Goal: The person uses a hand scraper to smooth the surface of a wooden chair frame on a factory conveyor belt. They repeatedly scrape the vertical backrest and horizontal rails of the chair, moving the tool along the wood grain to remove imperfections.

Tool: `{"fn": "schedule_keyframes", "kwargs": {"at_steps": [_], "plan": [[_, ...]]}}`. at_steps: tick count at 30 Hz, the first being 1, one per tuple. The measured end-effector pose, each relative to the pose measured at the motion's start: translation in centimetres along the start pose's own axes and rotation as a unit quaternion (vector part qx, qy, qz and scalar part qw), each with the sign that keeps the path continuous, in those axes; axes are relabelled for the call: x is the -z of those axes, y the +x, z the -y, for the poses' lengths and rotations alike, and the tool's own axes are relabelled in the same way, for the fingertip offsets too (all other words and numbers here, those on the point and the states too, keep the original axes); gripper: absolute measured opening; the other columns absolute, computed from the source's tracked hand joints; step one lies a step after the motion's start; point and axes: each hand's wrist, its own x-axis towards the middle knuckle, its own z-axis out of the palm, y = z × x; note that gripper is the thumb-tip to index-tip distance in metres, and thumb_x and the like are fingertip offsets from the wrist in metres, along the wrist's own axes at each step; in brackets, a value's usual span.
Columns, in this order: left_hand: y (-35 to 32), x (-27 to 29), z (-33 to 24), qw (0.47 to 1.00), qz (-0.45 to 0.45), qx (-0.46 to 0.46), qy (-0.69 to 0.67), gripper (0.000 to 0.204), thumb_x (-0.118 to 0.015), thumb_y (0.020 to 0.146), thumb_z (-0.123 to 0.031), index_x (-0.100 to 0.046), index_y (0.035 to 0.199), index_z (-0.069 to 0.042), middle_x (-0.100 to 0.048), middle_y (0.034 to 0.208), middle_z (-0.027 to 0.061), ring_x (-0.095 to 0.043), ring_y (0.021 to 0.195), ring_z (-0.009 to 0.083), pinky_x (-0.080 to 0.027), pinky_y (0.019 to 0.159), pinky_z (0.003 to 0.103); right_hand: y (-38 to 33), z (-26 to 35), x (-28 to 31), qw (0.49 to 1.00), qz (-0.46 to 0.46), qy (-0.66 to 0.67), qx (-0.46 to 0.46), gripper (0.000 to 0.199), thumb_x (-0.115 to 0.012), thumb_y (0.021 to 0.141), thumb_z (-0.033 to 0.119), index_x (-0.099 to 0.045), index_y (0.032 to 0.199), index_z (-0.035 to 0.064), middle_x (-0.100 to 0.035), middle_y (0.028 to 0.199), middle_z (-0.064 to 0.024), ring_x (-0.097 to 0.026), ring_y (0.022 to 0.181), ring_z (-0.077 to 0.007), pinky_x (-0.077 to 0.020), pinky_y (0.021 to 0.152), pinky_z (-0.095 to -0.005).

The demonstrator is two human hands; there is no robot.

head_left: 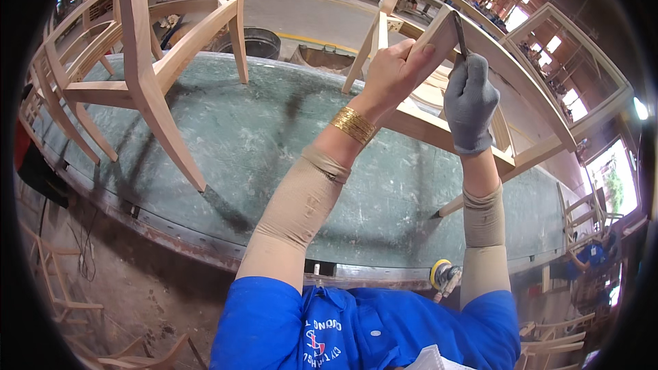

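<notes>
My left hand (pixel 399 75), bare with gold bangles at the wrist, is closed round the upper end of a pale wooden post (pixel 433 34) on a chair frame (pixel 425 123). The frame stands on the green table (pixel 295 164), turned partly away from me. In a grey glove, my right hand (pixel 471 104) grips a thin dark flat tool (pixel 460 33), perhaps a file. Its blade lies along the edge of the post, close to my left fingers. The tool's handle is hidden inside the glove.
Another unfinished chair frame (pixel 147 82) stands on the table's left side. A sander (pixel 445 277) with a yellow rim sits at the table's near edge by my right elbow. Beyond the table is a black tub (pixel 253 42). More chair frames (pixel 55 267) stand at lower left.
</notes>
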Motion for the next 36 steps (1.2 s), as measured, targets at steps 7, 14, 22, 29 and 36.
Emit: {"fn": "schedule_keyframes", "kwargs": {"at_steps": [7,14,22,29,36], "plan": [[-0.3,-0.7,0.3,0.999,-0.002,-0.03,-0.025,0.056,-0.048,0.091,-0.055,-0.064,0.089,-0.002,-0.06,0.066,0.0171,-0.061,0.063,0.0289,-0.045,0.058,0.036,-6.7,-1.0,6.1,0.991,0.087,-0.013,-0.099,0.013,-0.059,0.087,-0.001,-0.049,0.081,0.0049,-0.051,0.058,-0.014,-0.055,0.048,-0.028,-0.043,0.045,-0.0339],[1.5,0.0,-1.7,0.993,0.038,-0.097,-0.061,0.035,-0.061,0.092,-0.035,-0.055,0.092,-0.001,-0.06,0.071,0.0053,-0.057,0.071,0.0093,-0.047,0.061,0.028,-14.1,1.7,12.9,0.925,0.068,0.053,-0.37,0.012,-0.058,0.088,0.0,-0.046,0.083,0.0031,-0.054,0.057,-0.0077,-0.055,0.048,-0.0173,-0.0433,0.048,-0.0299],[4.2,0.5,-4.7,0.977,0.135,-0.012,-0.162,0.022,-0.056,0.095,-0.023,-0.053,0.097,-0.002,-0.065,0.078,0.0086,-0.062,0.065,0.0134,-0.051,0.061,0.025,-19.2,5.5,13.7,0.799,0.032,0.113,-0.59,0.011,-0.051,0.091,0.006,-0.057,0.098,0.0008,-0.058,0.062,-0.0061,-0.055,0.049,-0.0116,-0.0431,0.046,-0.0277],[2.8,0.8,-3.5,0.965,0.097,0.032,-0.24,0.028,-0.053,0.097,-0.029,-0.054,0.094,-0.001,-0.066,0.08,0.0112,-0.063,0.067,0.0155,-0.053,0.067,0.028,-20.5,6.6,14.2,0.787,-0.061,0.133,-0.6,0.011,-0.048,0.096,0.008,-0.054,0.1,0.0008,-0.058,0.069,-0.005,-0.055,0.053,-0.0103,-0.0445,0.049,-0.0247],[2.5,-0.7,-4.0,0.985,0.117,0.017,-0.128,0.037,-0.053,0.097,-0.039,-0.052,0.082,-0.005,-0.056,0.062,0.0028,-0.056,0.056,0.0091,-0.046,0.051,0.023,-20.1,5.8,13.5,0.729,-0.18,0.169,-0.638,0.024,-0.042,0.1,0.023,-0.056,0.096,0.004,-0.057,0.068,-0.0028,-0.054,0.058,-0.0082,-0.041,0.052,-0.0229]]}}
